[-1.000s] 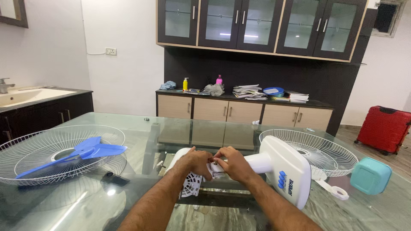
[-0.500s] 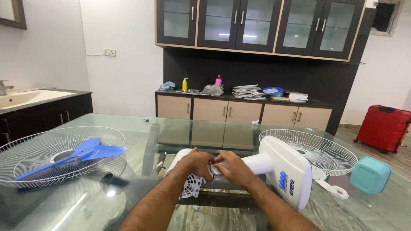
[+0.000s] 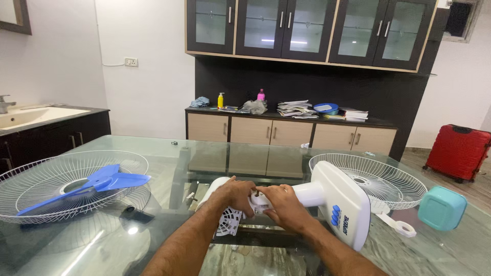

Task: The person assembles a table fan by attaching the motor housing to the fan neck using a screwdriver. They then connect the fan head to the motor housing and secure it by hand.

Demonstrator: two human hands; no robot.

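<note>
White plastic fan body lies on its side at centre of a glass counter, w/ both bare hands closed around the joint where motor housing meets neck. Left hand has its grip clamped on the rounded white motor housing, fingers curled over the top, thumb toward the middle. Right hand has its grip wrapped on the white neck just beside the left hand; the two hands touch or nearly touch, & the small part between the fingertips is too hidden to tell. Both forearms come in from the bottom edge.

Fan's neck runs right into a flat white base tilted up on edge, w/ blue buttons on its face. Vented white grille of the motor shows under the left hand.

Behind the base, on the right, a white wire fan guard rests on the counter. Near it lie a white plastic ring piece & a teal square container. Far left, well apart from the hands, a second white wire guard holds a blue fan blade. A small dark object sits just beside that guard.

Beyond the counter: beige drawers under dark glass-door cabinets, bottles & papers on the sideboard, a sink at left, a red suitcase on the floor at right.
</note>
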